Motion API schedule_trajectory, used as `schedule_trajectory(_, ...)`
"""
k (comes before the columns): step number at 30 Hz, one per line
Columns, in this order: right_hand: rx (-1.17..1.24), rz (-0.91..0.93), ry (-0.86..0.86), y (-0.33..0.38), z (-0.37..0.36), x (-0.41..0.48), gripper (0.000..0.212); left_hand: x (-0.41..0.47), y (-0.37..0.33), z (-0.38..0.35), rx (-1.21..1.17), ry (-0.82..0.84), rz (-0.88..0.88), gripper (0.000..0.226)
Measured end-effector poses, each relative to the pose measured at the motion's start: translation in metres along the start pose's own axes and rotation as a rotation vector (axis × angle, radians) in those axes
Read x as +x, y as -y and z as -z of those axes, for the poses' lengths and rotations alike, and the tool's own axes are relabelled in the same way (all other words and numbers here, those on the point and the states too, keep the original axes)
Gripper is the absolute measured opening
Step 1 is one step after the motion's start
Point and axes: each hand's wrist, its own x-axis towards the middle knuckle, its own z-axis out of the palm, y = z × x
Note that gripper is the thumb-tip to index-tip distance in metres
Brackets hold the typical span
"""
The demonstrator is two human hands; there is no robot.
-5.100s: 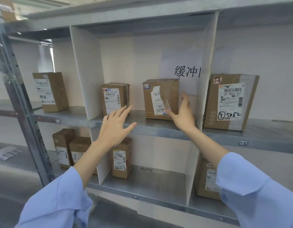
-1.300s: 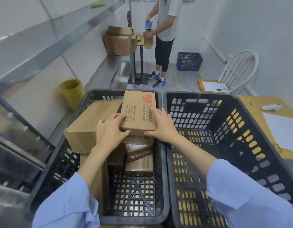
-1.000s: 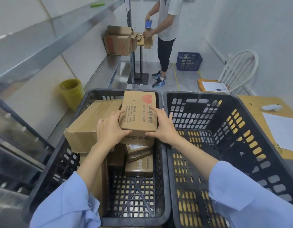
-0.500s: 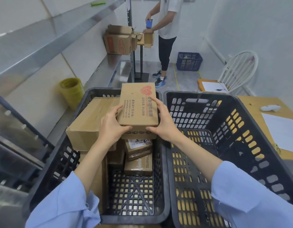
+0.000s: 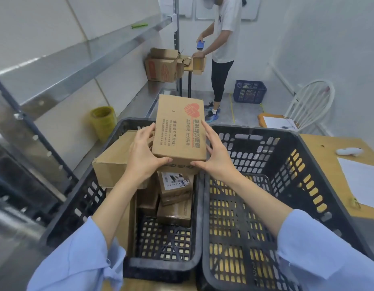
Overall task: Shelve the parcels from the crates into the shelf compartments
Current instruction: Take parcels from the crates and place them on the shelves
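Observation:
A brown cardboard parcel with red print and a red heart logo is lifted above the left black crate. My left hand grips its left edge and near corner. My right hand holds its right edge, thumb under the near corner. Below in that crate lie a large brown box leaning on the left wall and several smaller labelled parcels. The right black crate holds nothing that I can see. The metal shelf runs along the left wall.
A person in a white shirt stands at the far end by open cartons on a stand. A yellow tape roll sits on the lower shelf. A wooden table with papers, a white chair and a blue basket are at right.
Earlier my hands were at the shelf by the shelved boxes. Over the last second both hands have raised the red-printed parcel up out of the left crate and tilted it.

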Motion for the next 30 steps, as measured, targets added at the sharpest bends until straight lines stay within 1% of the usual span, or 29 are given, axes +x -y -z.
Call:
schedule_trajectory(5, 0.028, 0.058, 0.046, 0.02, 0.013, -0.011, 0.12, -0.028, -0.022, 0.009, 0.024, -0.028, -0.055, 0.109)
schedule_trajectory(10, 0.001, 0.182, 0.127, 0.039, 0.029, -0.027, 0.118, -0.07, -0.05, 0.019, 0.063, -0.16, -0.062, 0.107)
schedule_trajectory(15, 0.028, 0.266, 0.27, 0.066, 0.036, -0.044, 0.123, -0.116, -0.076, 0.035, 0.113, -0.272, -0.022, 0.111)
schedule_trajectory(18, 0.117, 0.272, 0.365, 0.079, 0.032, -0.056, 0.127, -0.149, -0.09, 0.049, 0.132, -0.347, -0.007, 0.103)
schedule_trajectory(21, 0.211, 0.275, 0.456, 0.097, 0.024, -0.069, 0.113, -0.184, -0.101, 0.065, 0.093, -0.435, 0.022, 0.093)
schedule_trajectory(24, 0.262, 0.262, 0.496, 0.117, 0.009, -0.084, 0.105, -0.22, -0.11, 0.078, 0.062, -0.51, 0.068, 0.084)
schedule_trajectory(26, 0.265, 0.291, 0.527, 0.13, -0.004, -0.095, 0.102, -0.244, -0.116, 0.087, 0.088, -0.579, 0.083, 0.089)
schedule_trajectory(28, 0.245, 0.347, 0.581, 0.144, -0.018, -0.106, 0.097, -0.268, -0.123, 0.098, 0.149, -0.639, 0.109, 0.099)
schedule_trajectory(30, 0.255, 0.397, 0.613, 0.156, -0.032, -0.116, 0.091, -0.289, -0.128, 0.107, 0.198, -0.663, 0.136, 0.104)
